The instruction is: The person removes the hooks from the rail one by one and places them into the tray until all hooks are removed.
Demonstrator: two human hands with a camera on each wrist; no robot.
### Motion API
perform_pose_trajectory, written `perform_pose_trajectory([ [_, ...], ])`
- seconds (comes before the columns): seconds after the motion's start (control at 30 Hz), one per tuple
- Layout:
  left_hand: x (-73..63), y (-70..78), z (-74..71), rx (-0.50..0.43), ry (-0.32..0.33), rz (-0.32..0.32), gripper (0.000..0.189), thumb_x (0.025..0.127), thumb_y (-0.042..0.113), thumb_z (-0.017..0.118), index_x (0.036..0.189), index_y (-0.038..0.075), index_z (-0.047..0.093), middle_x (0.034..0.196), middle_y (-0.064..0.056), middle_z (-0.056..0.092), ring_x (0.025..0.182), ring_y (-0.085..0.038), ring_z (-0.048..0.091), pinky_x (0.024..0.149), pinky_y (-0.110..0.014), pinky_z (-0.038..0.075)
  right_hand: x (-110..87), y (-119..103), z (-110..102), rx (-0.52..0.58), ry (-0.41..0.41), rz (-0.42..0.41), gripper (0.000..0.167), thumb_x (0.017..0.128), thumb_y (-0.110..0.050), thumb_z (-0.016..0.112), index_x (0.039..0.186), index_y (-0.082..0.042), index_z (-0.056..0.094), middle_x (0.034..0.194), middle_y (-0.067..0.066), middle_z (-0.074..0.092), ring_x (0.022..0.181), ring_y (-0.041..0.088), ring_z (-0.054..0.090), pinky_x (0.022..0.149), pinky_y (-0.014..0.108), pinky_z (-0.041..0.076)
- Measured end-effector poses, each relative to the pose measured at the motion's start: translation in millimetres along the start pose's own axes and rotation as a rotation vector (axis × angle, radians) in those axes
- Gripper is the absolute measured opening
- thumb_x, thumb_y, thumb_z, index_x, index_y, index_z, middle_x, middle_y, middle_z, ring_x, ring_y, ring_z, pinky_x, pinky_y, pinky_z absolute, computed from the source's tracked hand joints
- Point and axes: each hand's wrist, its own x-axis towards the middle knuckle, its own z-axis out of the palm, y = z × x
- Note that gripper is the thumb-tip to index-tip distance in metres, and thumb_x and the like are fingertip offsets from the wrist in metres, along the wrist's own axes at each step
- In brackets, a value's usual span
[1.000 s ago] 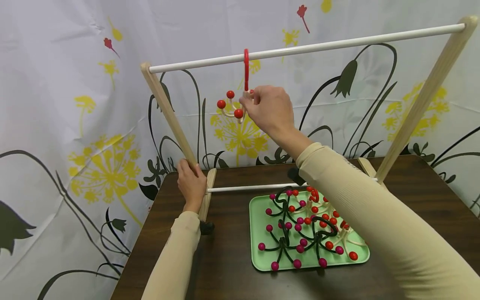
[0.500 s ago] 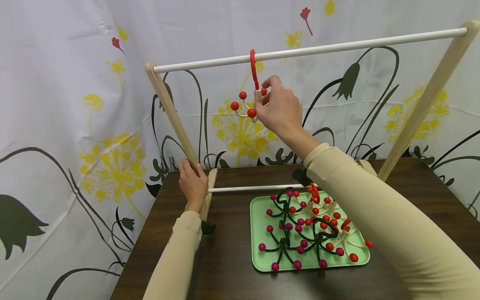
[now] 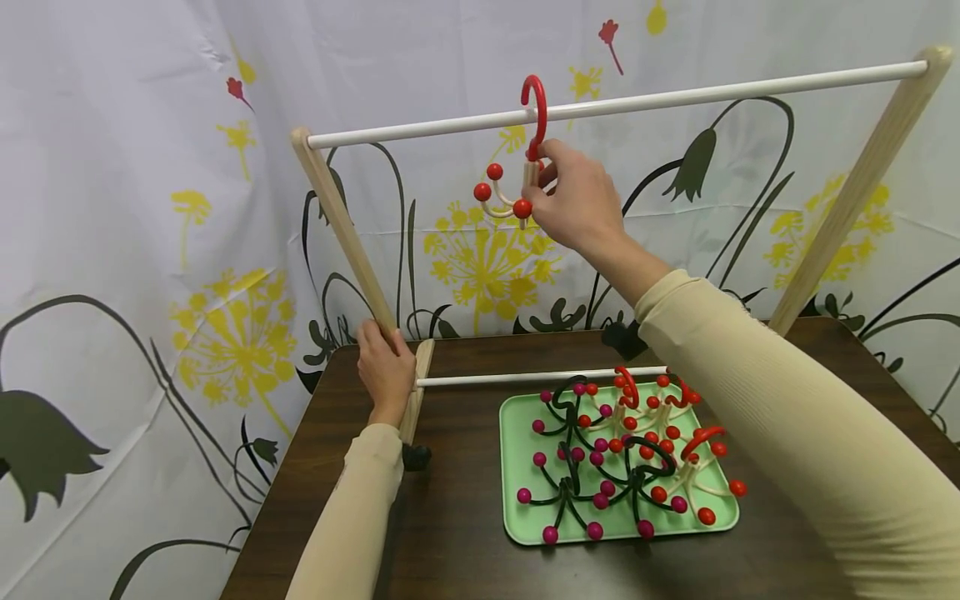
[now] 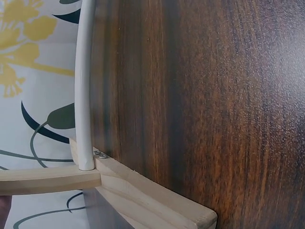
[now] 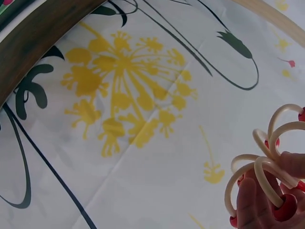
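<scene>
My right hand (image 3: 581, 200) pinches the cream stem of a small octopus-shaped rotary hook hanger (image 3: 541, 121). It has a red hook on top and curved cream arms ending in red balls. The hook's top stands above the white upper rod (image 3: 675, 101), its tip just over the rod and its shank crossing in front. In the right wrist view, fingers (image 5: 252, 202) sit among the cream arms near a red ball (image 5: 286, 208). My left hand (image 3: 386, 371) grips the frame's left wooden upright (image 3: 345, 233) low down; the left wrist view shows only a sliver of it.
A green tray (image 3: 517, 425) on the dark wooden table (image 3: 450, 533) holds several similar hangers, black with magenta balls and cream with red balls. A lower white rod (image 3: 495, 377) crosses behind it. The right upright (image 3: 855, 200) stands beyond my right arm. A flowered curtain hangs behind.
The hanger has slid right along the rod, then risen, so its hook now stands higher above the rod. My right hand has moved right with it. The left hand stays put.
</scene>
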Motion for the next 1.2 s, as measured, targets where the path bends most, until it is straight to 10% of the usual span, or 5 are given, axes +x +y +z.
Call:
perform_pose_trajectory([
  [0.33,0.7,-1.3,-1.6,0.002,0.0,-0.015,0.026,0.094,0.019,0.059,0.107,-0.002,0.048,0.093,-0.022,0.047,0.073,-0.049,0.053,0.065,-0.06,0.042,-24.3,-5.4,-1.9,0.165,-0.091,-0.035,0.027,0.089,-0.017,0.061,0.115,-0.012,0.066,0.099,0.004,0.069,0.076,0.016,0.066,0.066,0.033,0.048],
  [0.77,4.3,2.8,-0.7,0.01,-0.009,-0.028,0.026,0.092,0.016,0.06,0.107,-0.002,0.048,0.095,-0.023,0.048,0.075,-0.051,0.054,0.066,-0.061,0.043,-93.3,34.2,94.1,0.076,-0.518,-0.132,0.018,0.085,-0.008,0.065,0.096,-0.016,0.076,0.085,0.001,0.069,0.057,0.011,0.04,0.054,0.026,0.034],
  [0.9,4.2,4.2,-2.3,0.018,-0.012,-0.03,0.026,0.091,0.014,0.062,0.107,-0.001,0.048,0.096,-0.023,0.048,0.075,-0.051,0.054,0.065,-0.061,0.043,-105.5,45.9,114.0,0.069,-0.621,-0.155,0.016,0.087,-0.006,0.066,0.096,-0.014,0.076,0.091,0.0,0.071,0.063,0.012,0.051,0.06,0.027,0.042],
  [1.2,4.2,5.9,-2.7,0.015,-0.006,-0.021,0.025,0.092,0.017,0.059,0.105,-0.001,0.048,0.096,-0.022,0.048,0.075,-0.051,0.055,0.065,-0.061,0.043,-116.1,69.3,137.9,0.003,-0.715,-0.17,0.012,0.09,-0.009,0.067,0.098,-0.011,0.075,0.078,-0.003,0.069,0.063,0.013,0.052,0.064,0.028,0.043],
])
